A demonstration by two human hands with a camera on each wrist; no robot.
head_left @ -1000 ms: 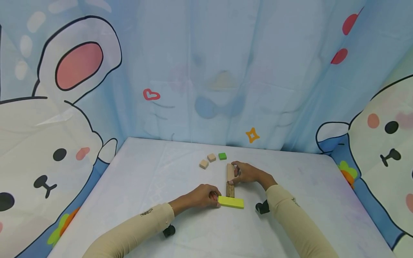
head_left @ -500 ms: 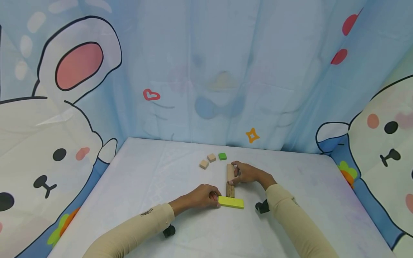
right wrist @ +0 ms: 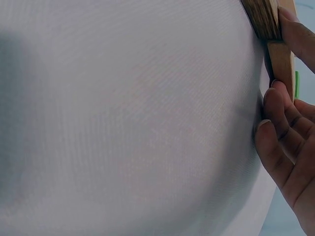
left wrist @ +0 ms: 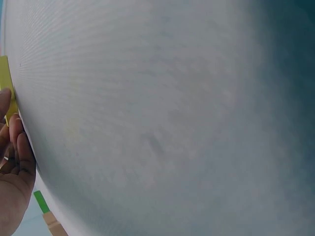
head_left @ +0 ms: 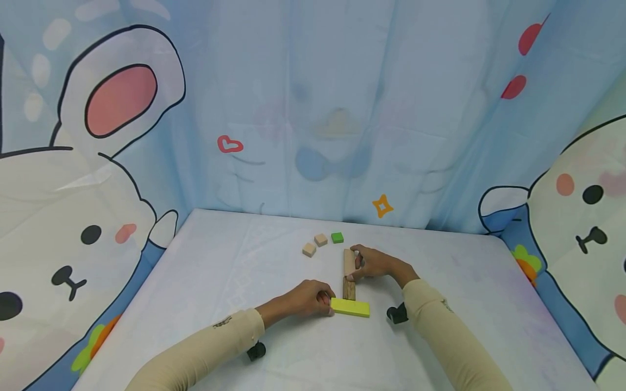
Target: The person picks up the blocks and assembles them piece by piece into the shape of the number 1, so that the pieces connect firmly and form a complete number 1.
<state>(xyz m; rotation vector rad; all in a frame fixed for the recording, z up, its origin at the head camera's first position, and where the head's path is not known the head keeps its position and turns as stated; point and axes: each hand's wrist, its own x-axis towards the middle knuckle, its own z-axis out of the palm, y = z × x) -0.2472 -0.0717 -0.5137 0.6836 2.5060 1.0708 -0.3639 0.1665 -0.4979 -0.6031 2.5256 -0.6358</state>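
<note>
The near yellow block (head_left: 350, 308) looks smooth and painted. The brown block (head_left: 349, 290) is of wood with rough, dark grain; the pale block (head_left: 349, 262) is of smoother, matt wood. The white table cover (head_left: 235, 244) seems finely ribbed cloth, the far curtain (head_left: 264, 65) slightly glossy cloth.

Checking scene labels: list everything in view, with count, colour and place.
Yellow block: 1, yellow, crosswise at dark block's near end
Dark block: 1, streaked brown, between yellow and pale blocks
Pale block: 1, light wood, at dark block's far end
Cubes: 2, light wood, far part of table
Green block: 1, green, right of cubes
Table: 1, white, under blocks
Backdrop: light blue, cartoon prints, around table
Wrist cameras: 2, black, one per wrist
Sleeves: 2, beige, on both arms
Left hand: 1, bare, pinching yellow block's left end
Right hand: 1, bare, gripping pale block
</note>
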